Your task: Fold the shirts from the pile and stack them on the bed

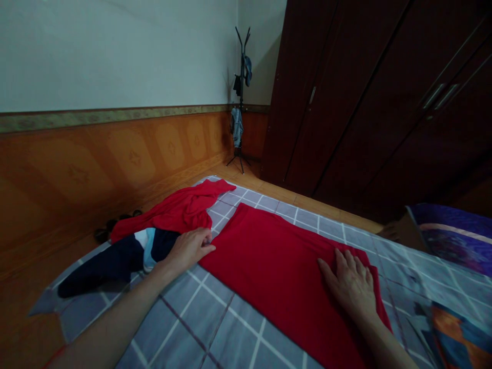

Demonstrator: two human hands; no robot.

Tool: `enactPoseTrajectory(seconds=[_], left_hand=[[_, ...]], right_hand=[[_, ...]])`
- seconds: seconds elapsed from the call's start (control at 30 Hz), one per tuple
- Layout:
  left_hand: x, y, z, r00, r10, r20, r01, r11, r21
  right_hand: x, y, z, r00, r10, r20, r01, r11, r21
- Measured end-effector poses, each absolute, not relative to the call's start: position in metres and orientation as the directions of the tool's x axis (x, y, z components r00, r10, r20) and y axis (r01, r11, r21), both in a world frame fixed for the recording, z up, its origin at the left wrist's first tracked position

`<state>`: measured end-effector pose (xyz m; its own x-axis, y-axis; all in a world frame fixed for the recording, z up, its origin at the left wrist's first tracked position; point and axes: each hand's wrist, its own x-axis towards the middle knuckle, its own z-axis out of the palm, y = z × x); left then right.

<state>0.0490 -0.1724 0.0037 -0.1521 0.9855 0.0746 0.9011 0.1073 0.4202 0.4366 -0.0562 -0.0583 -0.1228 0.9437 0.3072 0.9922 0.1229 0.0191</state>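
The red cloth (pixel 269 261) lies flat on the bed (pixel 184 307), right in front of the person. It looks folded, with a long straight side, and it runs down past the bottom of the view. Both of the person's 2 hands are at it.

The left hand (pixel 192 247) is at the cloth's left edge. Its fingers are bent and the thumb points at the cloth. The thumb and fingers are near each other, but I cannot tell if they pinch the edge or only touch it. The right hand (pixel 351 282) is spread out, palm down, on top of the cloth near its right end. Its fingers are apart and it has hold of nothing.

The bed has a gray sheet with white and dark lines. Past the left hand is a crumpled red garment (pixel 172 205). Just beside it, by the left arm, is a dark blue garment (pixel 103 264) with white and light blue parts. An orange and blue thing (pixel 457 330) lies to the right of the right hand; it is too blurry to name. A black coat stand (pixel 242 97) is in the far corner, next to a big dark wardrobe (pixel 346 102).
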Motion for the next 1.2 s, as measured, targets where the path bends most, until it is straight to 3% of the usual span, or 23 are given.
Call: enactPoseTrajectory(seconds=[0.1,0.2,0.47,0.63,0.73,0.87,0.97,1.2], left_hand=[[0.071,-0.171,0.002,-0.002,0.929,0.371,0.909,-0.152,0.387],[0.086,-0.167,-0.009,0.150,0.888,0.434,0.912,-0.294,0.287],[0.083,-0.163,-0.037,0.256,0.919,0.300,0.951,-0.295,0.091],[0.074,-0.159,-0.041,0.129,0.981,0.143,0.989,-0.138,0.059],[0.079,-0.161,-0.030,0.087,0.989,0.121,0.993,-0.095,0.069],[0.096,-0.170,-0.010,0.291,0.946,0.143,0.944,-0.309,0.120],[0.103,-0.173,-0.008,0.435,0.899,0.044,0.881,-0.435,0.187],[0.088,-0.165,-0.016,0.212,0.976,-0.060,0.972,-0.203,0.122]], right_hand=[[0.437,-0.056,-0.060,-0.126,0.941,0.313,0.992,0.126,0.019],[0.437,-0.056,-0.061,-0.123,0.937,0.327,0.992,0.122,0.023],[0.439,-0.055,-0.063,-0.144,0.928,0.343,0.989,0.142,0.031],[0.438,-0.056,-0.061,-0.127,0.937,0.325,0.992,0.126,0.024],[0.436,-0.057,-0.059,-0.114,0.943,0.313,0.993,0.115,0.016],[0.436,-0.057,-0.058,-0.124,0.942,0.312,0.992,0.125,0.016],[0.436,-0.056,-0.059,-0.125,0.940,0.318,0.992,0.126,0.017],[0.435,-0.058,-0.057,-0.122,0.946,0.299,0.992,0.122,0.020]])
